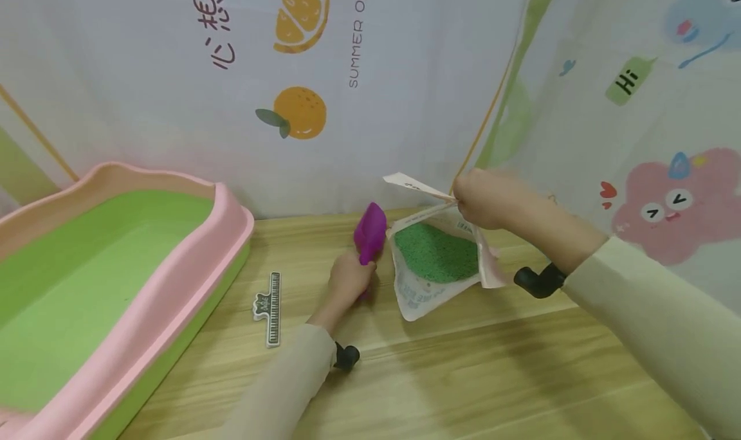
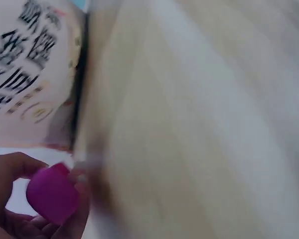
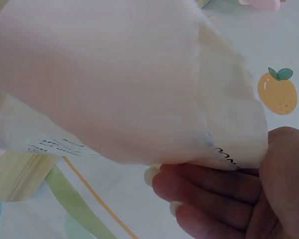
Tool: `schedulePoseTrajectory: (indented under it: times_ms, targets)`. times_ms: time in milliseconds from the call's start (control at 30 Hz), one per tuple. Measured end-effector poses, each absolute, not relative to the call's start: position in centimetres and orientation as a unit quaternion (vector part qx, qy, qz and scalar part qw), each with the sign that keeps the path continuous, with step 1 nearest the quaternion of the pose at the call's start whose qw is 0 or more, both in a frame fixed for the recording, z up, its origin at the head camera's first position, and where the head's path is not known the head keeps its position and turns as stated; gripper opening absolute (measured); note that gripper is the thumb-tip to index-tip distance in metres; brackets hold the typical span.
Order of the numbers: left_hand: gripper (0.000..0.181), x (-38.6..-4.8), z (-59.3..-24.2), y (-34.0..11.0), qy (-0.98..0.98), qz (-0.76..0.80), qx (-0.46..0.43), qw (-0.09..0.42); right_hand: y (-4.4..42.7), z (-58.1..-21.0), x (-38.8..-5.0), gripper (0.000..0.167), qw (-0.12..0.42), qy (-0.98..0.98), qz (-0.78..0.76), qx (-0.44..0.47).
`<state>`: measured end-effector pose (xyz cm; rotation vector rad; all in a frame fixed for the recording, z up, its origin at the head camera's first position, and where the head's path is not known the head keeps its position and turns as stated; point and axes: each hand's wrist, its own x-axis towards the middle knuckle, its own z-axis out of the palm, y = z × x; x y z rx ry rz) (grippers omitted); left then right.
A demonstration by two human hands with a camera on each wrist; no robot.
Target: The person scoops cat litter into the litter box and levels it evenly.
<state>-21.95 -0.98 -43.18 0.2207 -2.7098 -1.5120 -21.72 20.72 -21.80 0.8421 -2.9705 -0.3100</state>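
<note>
My left hand (image 1: 349, 278) grips the handle of a purple scoop (image 1: 370, 233), whose bowl points away from me beside the bag. In the left wrist view the rounded purple handle end (image 2: 54, 195) shows between thumb and fingers of the hand (image 2: 20, 209). A paper bag (image 1: 413, 298) stands with its top open, green granules (image 1: 437, 253) inside. My right hand (image 1: 486, 199) pinches the bag's upper edge at the right. From the right wrist, the hand (image 3: 224, 194) holds the pale bag flap (image 3: 229, 99), its fingers curled beneath.
A large pink-rimmed green tray (image 1: 173, 266) stands at the left of the wooden table (image 1: 451, 375). A small ruler-like clip (image 1: 273, 310) lies between tray and scoop. Behind hangs a white cloth (image 1: 405, 105) with printed oranges and cartoon figures.
</note>
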Motion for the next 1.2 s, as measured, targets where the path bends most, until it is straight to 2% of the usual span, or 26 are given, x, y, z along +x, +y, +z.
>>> schedulePoseTrajectory:
  times_ms: [200,400,533,767,867,1067,1200]
  targets:
    - [0.02,-20.8,-42.1,-2.5,-0.864,-0.501,0.042,-0.01,20.7,-22.3,-21.4,0.018,0.036,-0.955,-0.097,0.279]
    - [0.049,-19.3,-41.6,-3.5,-0.845,-0.533,0.04,0.008,21.0,-22.6,-21.3,0.024,0.036,-0.953,-0.084,0.29]
    - [0.062,-17.8,-40.8,-4.4,-0.811,-0.585,0.019,-0.007,21.1,-22.7,-21.2,0.027,0.037,-0.951,-0.081,0.295]
    - [0.03,-14.8,-39.4,-6.4,-0.808,-0.588,0.012,-0.032,21.2,-22.8,-21.1,0.027,0.03,-0.95,-0.07,0.302]
    - [0.023,-13.6,-38.9,-7.4,-0.819,-0.573,0.007,-0.031,21.3,-22.9,-21.1,0.026,0.03,-0.95,-0.067,0.304]
    - [0.021,-10.7,-37.8,-9.1,-0.841,-0.54,0.011,-0.024,21.5,-23.0,-21.0,0.026,0.033,-0.949,-0.058,0.309]
    - [0.029,-8.7,-37.1,-10.5,-0.856,-0.516,0.023,-0.009,21.4,-23.1,-21.0,0.027,0.037,-0.947,-0.056,0.315]
